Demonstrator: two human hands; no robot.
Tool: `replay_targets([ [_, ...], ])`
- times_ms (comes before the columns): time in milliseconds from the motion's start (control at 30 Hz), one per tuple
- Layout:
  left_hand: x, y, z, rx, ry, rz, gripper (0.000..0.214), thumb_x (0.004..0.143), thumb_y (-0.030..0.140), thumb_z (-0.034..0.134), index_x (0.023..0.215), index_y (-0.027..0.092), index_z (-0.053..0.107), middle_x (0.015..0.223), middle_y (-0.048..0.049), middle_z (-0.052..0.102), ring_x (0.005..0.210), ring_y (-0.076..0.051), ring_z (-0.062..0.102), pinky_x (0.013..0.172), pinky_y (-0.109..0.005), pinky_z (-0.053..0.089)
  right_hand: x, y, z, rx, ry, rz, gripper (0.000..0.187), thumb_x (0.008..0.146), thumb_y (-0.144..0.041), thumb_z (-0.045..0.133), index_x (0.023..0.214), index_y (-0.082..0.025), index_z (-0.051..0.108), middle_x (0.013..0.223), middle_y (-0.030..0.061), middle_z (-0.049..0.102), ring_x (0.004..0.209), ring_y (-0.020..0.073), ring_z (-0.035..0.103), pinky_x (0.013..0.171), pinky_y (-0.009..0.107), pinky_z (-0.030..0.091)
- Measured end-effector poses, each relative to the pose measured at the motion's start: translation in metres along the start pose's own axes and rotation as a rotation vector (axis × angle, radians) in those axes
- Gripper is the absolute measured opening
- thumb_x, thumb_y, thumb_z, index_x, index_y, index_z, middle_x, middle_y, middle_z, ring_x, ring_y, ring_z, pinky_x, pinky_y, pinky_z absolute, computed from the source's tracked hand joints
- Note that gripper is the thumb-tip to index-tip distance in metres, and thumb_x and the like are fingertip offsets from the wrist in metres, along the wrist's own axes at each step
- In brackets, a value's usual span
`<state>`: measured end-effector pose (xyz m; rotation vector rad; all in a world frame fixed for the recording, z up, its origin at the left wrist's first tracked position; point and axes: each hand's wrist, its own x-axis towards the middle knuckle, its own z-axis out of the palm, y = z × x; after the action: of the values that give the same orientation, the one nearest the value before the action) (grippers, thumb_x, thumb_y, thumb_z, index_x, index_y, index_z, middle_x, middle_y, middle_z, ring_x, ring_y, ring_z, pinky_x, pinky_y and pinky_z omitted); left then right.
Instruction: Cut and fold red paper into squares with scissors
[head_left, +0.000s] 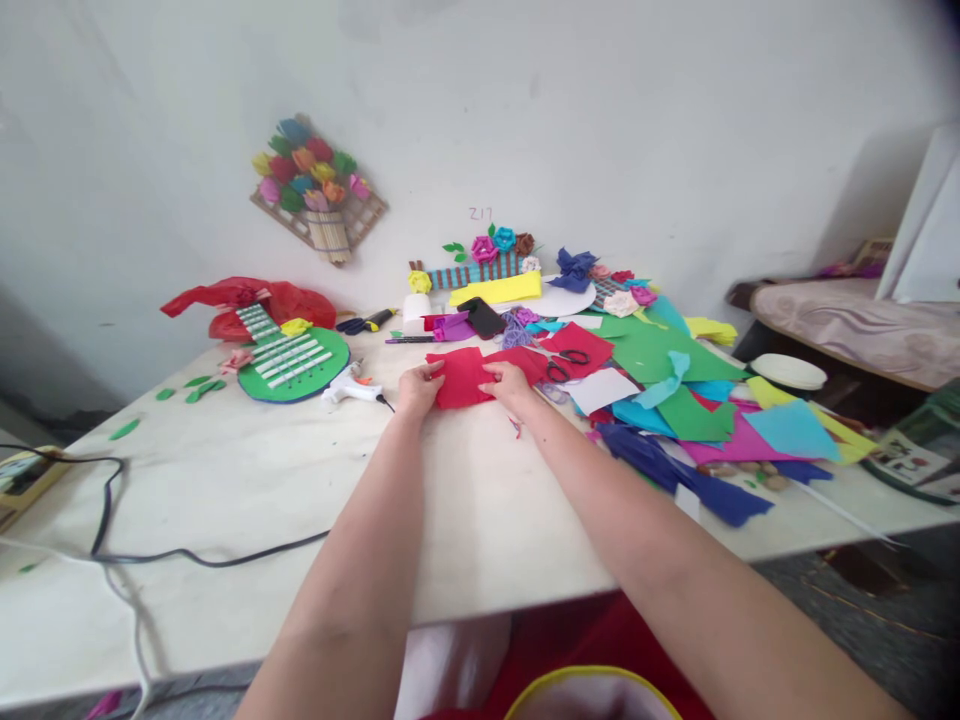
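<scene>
The red crepe-paper sheet (460, 380) was spread between the person's two hands, over the white table (495, 520) and to the right of the white glue gun (351, 386). The left hand (418, 390), nearer the glue gun, was partly curled, its thumb and fingers pinching the sheet's left edge. The right hand (510, 385), farther from the glue gun, was likewise half closed, gripping the right edge. Black-handled scissors (568, 362) lay well to the glue gun's right, and a green guitar-shaped craft (261, 378) just to its left.
</scene>
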<state>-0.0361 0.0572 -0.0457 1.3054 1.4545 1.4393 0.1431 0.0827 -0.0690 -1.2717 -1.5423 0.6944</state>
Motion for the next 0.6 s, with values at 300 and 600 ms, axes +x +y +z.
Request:
replay_targets([
  [300,-0.001,0.005,-0.003,0.199,0.052,0.021,0.034,0.050,0.011,0.077,0.084,0.018,0.073,0.064,-0.0039,0.067,0.073,-0.022,0.063,0.073,-0.030,0.047,-0.002,-0.002,-0.001,0.022,0.009,0.018,0.034,0.057,-0.010,0.072,0.091,-0.013,0.069,0.103,0.0100,0.065,0.093,0.0198,0.062,0.087,0.033,0.047],
  [600,-0.006,0.017,-0.006,0.494,0.021,-0.025,0.039,0.062,0.015,0.070,0.101,0.015,0.069,0.085,-0.0067,0.070,0.085,-0.020,0.063,0.079,-0.025,0.045,-0.009,-0.018,-0.009,0.174,0.116,0.332,0.029,0.070,-0.010,0.058,0.098,-0.012,0.067,0.083,0.0065,0.070,0.065,0.0129,0.065,0.064,0.023,0.052],
])
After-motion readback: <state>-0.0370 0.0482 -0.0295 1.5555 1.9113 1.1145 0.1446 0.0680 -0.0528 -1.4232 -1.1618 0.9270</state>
